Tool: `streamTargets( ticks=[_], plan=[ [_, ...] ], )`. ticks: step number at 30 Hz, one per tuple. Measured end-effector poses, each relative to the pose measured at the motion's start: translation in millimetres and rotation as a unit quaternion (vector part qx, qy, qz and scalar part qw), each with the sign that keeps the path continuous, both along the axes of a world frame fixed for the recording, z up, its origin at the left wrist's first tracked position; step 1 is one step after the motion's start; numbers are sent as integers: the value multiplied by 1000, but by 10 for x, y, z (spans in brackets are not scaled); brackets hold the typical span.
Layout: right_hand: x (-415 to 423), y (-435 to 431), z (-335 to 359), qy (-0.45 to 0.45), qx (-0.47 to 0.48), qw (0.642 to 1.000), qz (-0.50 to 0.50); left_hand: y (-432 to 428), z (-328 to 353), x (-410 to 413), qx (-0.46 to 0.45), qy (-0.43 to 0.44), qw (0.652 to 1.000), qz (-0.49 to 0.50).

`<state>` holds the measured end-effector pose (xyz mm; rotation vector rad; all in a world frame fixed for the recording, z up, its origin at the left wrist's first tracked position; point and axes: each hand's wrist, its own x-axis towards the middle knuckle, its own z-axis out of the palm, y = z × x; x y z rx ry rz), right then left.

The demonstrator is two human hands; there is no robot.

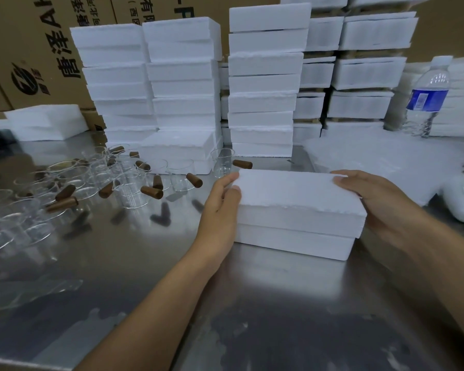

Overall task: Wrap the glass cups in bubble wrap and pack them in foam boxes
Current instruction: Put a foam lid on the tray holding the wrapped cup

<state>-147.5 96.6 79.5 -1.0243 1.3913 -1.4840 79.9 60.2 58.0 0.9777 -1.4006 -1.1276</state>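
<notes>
As hands [220, 210] [378, 199] grip it, lidded foam box [298, 194], contents hidden.

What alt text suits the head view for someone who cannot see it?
A person's left hand and right hand hold the ends of a closed foam box on a steel table. Glass cups with brown handles crowd the left; stacked foam boxes stand behind.

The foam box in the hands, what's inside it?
I cannot see inside: the foam box has its lid on. Outside, the left hand and right hand grip its ends.
</notes>
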Motion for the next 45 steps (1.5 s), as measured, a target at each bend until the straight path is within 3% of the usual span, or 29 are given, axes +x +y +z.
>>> streamTargets(
  ticks=[6, 10, 14, 16, 18, 20, 22, 24, 29, 33, 36, 39, 42, 45],
  plan=[
    [-9, -25, 25, 11, 7, 1000, 3, 22, 52, -10, 6, 10, 1000, 13],
    [25, 5, 70, 67, -16, 997, -20, 86, 20, 2, 3, 27, 1000, 7],
    [156, 157, 237, 162, -192, 964, -82, 124, 25, -11, -14, 20, 1000, 5],
    [256, 272, 329, 226, -295, 925, -74, 128, 33, -18, -22, 10, 1000, 17],
    [383, 374, 332, 348, -342, 872, -35, 113, 29, -28, -36, -5, 998, 42],
    [518, 416, 272, 532, -327, 781, 3, 89, 44, -33, -48, -7, 997, 68],
    [611, 371, 167, 698, -291, 654, -3, 36, 68, -20, -63, 13, 994, 91],
    [626, 317, 113, 744, -269, 612, -14, -17, 113, 22, -75, 37, 990, 113],
    [526, 243, 94, 730, -259, 631, -44, -358, 335, 150, -140, -24, 982, 122],
    [462, 170, 42, 720, -221, 654, -77, -892, 441, 156, -192, -214, 950, 119],
    [412, 106, -37, 718, -201, 657, -111, -1262, 389, 99, -166, -396, 899, 84],
    [375, 67, -112, 720, -162, 657, -155, -1409, 326, -18, -201, -542, 813, 78],
    [325, 32, -142, 708, -112, 669, -196, -1494, 305, -76, -258, -585, 762, 103],
    [285, 3, -159, 702, -89, 673, -216, -1581, 346, -35, -256, -618, 736, 108]
  ],
)
